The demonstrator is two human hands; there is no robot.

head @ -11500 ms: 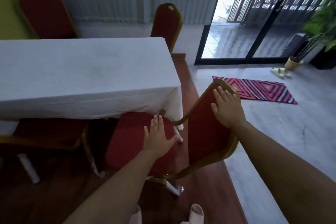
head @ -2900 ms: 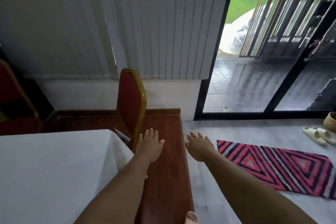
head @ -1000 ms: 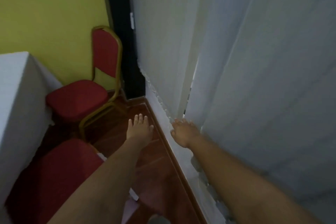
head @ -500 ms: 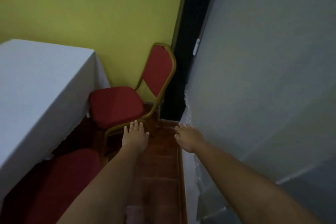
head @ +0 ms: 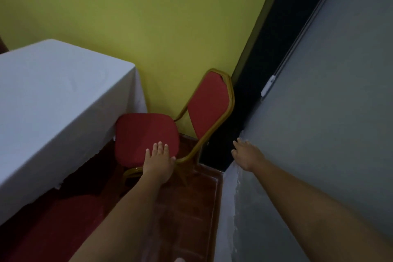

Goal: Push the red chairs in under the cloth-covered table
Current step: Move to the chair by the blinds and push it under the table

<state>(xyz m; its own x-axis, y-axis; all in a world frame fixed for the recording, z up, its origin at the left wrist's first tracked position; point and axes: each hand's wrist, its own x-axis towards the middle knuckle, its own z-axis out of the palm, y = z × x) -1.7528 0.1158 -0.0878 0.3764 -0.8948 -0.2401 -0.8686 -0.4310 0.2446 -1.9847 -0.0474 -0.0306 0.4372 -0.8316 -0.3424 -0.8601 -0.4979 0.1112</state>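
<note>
White cloth-covered table (head: 53, 100) fills our left. At its far corner the red padded chair with gold metal frame (head: 146, 136) has its seat edge just beside the cloth. Left hand (head: 158, 164) flat, fingers spread, over the seat's near rim. Right hand (head: 247, 154) open against grey vertical blinds (head: 329, 112); narrow wooden floor (head: 191, 208) between.

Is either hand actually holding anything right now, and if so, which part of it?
Neither grips anything. The left hand, fingers open, reaches over the near edge of the red chair seat; contact is unclear. The right hand is open beside the blinds.
</note>
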